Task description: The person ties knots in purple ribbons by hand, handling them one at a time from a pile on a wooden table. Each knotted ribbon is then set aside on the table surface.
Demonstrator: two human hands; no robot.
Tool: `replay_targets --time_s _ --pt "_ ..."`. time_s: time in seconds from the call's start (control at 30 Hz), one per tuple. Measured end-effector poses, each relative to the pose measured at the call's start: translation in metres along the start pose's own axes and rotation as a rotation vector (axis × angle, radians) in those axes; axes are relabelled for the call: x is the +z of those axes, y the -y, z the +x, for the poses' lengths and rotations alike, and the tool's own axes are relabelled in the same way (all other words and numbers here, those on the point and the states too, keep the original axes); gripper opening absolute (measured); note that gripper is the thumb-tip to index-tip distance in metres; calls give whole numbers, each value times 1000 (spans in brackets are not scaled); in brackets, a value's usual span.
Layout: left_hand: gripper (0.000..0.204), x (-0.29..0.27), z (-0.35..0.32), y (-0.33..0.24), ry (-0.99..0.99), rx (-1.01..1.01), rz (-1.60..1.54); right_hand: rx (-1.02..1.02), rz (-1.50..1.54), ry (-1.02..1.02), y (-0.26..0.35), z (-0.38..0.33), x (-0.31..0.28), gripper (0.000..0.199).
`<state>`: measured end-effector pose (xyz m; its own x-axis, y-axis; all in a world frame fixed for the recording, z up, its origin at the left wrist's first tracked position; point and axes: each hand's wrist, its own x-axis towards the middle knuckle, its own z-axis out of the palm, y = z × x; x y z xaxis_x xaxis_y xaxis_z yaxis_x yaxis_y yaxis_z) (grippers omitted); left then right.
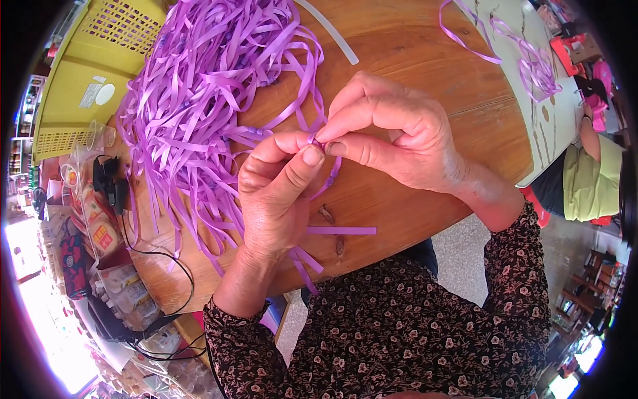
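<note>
Brown wooden table (425,60) spreads before you, a yellow crate (70,80) at its left and a heap of purple ribbons (199,100) beside the crate. Your left hand (276,199) and right hand (409,136) both pinch one held ribbon (313,139) between thumb and finger, just right of the heap. Some strands bear bluish-purple clusters (252,130) that look finished; the pinched spot seems unfinished, and how many remain is unclear.
</note>
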<state>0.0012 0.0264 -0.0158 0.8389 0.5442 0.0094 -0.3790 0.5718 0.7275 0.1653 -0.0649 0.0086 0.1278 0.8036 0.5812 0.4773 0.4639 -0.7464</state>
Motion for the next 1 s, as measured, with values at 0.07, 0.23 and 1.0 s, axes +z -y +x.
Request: replay_targets --time_s 0.07,0.23,1.0 --pt "12 0 0 0 11 -19 -7 -23 -14 4 0 0 -1 16" --pt "16 7 -2 -2 -36 7 140 29 38 -12 -1 -3 -1 11" --pt "12 22 -9 -9 -207 68 475 285 243 11 -11 -4 -11 12"
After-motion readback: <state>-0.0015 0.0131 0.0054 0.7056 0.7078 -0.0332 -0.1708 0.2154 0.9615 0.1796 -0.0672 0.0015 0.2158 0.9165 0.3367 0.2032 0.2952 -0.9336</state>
